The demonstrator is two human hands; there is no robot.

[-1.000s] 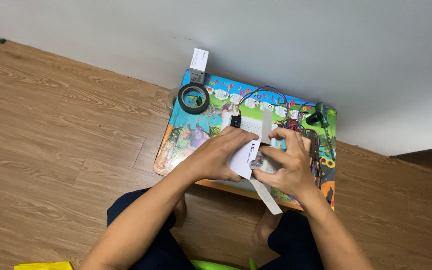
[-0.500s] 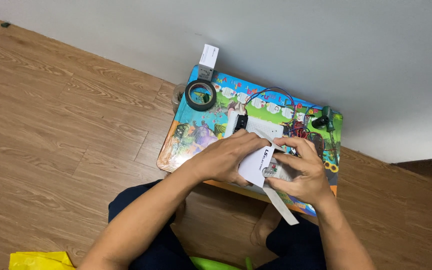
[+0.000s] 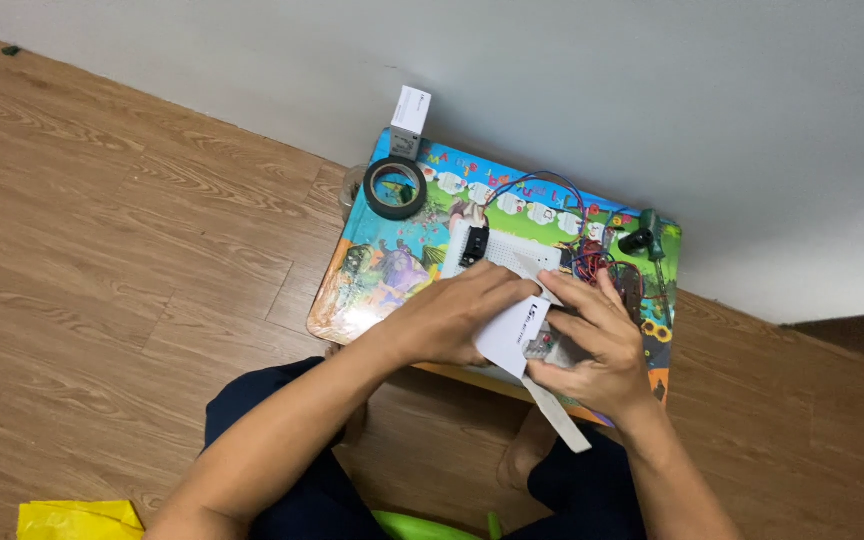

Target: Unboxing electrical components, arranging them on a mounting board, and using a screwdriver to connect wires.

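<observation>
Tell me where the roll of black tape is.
In the head view, the roll of black tape lies on the far left corner of the colourful small table, just in front of a small white box.

Beyond my grip, toward the wall, a black roll of tape (image 3: 396, 188) lies on the far left corner of the colourful low table (image 3: 372, 270). Past it a small white box (image 3: 411, 113) stands against the white wall (image 3: 652, 110). Far right of my grip sits a dark green tool (image 3: 646, 236). Down to my left, a yellow bag (image 3: 77, 520) lies on the wooden floor (image 3: 102, 250).
</observation>
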